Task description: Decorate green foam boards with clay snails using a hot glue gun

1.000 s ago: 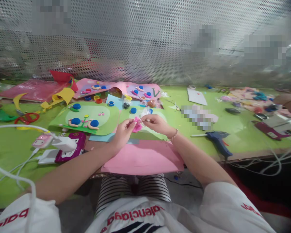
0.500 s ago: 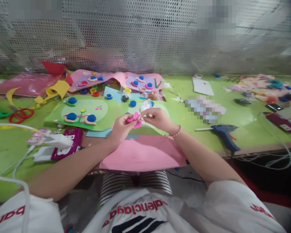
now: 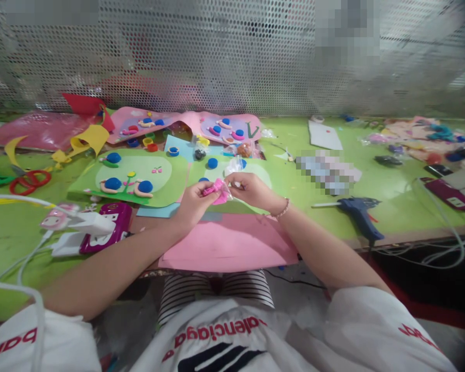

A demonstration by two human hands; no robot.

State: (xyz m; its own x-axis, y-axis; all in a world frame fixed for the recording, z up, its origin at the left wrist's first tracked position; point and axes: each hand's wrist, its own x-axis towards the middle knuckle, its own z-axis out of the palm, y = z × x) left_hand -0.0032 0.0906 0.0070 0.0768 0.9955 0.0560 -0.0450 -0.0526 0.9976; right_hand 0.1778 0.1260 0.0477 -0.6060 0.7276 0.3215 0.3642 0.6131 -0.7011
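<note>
Bright pink clay in a clear wrapper (image 3: 219, 191) is pinched between the thumb and fingers of my left hand (image 3: 195, 202). My right hand (image 3: 248, 189) is closed at the wrapper's right side; what lies between its fingertips is too small to make out. Both hands are over the right part of a green sheet (image 3: 174, 178) that bears blue clay balls and snail shapes. A pink sheet (image 3: 228, 245) lies nearer to me at the table's front edge. Beyond the hands are a white clay bag (image 3: 233, 165) and a black clay lump (image 3: 200, 152).
On the right lie a blue glue gun (image 3: 359, 217) and a phone-like purple case (image 3: 451, 195). Red scissors (image 3: 30, 182), a purple power bank (image 3: 107, 227) and white cables are on the left. Decorated pink sheets (image 3: 196, 124) lie at the back, before a perforated metal panel (image 3: 217, 57).
The view has shifted slightly. My right fingers have moved a little at the wrapper, while my left hand keeps its pinch on the pink clay.
</note>
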